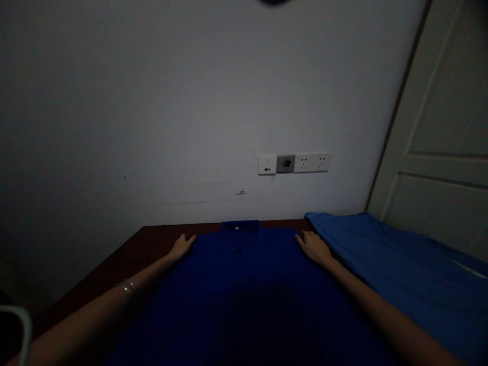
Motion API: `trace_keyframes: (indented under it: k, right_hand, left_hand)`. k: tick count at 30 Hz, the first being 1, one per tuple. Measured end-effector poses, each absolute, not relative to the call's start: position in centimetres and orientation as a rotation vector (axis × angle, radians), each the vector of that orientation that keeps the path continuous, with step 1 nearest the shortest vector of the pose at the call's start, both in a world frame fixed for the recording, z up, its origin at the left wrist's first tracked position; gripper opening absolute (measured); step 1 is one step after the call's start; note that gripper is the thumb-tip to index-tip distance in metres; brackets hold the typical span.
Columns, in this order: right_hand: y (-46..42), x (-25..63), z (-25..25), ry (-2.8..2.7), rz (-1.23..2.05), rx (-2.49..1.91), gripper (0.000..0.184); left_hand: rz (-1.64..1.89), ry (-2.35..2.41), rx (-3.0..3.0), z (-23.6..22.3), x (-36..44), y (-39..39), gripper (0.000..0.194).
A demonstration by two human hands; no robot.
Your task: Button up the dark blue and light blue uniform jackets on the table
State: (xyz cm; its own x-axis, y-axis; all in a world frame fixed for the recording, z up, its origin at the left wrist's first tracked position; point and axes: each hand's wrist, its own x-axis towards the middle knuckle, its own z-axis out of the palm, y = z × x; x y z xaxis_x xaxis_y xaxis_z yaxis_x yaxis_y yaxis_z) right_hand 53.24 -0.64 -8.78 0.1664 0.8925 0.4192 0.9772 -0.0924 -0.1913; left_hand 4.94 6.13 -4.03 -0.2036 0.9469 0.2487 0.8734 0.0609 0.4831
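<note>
A dark blue collared shirt [213, 274] lies spread out in front of me, its collar [241, 225] toward the wall and a small pale label inside the neck. At its left shoulder edge is my left hand [183, 247], fingers curled and thumb on the cloth. My right hand [314, 247] is closed at the opposite shoulder edge, with the thumb pointing inward over the fabric. The lower part of the shirt fades into deep shadow. A clear beaded bracelet [128, 287] circles my left wrist.
The shirt rests on a dark red-brown table [133, 249] against a pale wall [183, 112]. A lighter blue cloth [400, 264] covers the right side. Wall sockets [311, 162] sit above the table, and a panelled door [442, 152] stands at right. A pale curved bar [26, 325] shows lower left.
</note>
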Motion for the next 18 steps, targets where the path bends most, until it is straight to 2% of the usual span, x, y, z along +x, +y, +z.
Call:
trace_keyframes:
  k: [7,10,15,18]
  right_hand:
    - [1.4,53.3,-9.2,-1.802,-0.259,-2.15,0.043]
    - [1.8,53.8,-9.2,-1.774,-0.223,-2.183,0.037]
    - [1.7,53.7,-9.7,-1.712,-0.286,-2.193,0.033]
    - [1.8,53.9,-9.7,-1.711,-0.261,-2.195,0.033]
  left_hand:
    - [0.725,2.177,2.097,-4.4,4.8,7.6,0.039]
    - [0.586,2.26,2.205,-4.3,4.7,7.0,0.042]
    - [0.137,2.397,2.445,-4.2,5.0,5.6,0.04]
    - [0.069,2.399,2.398,-3.8,5.2,5.9,0.039]
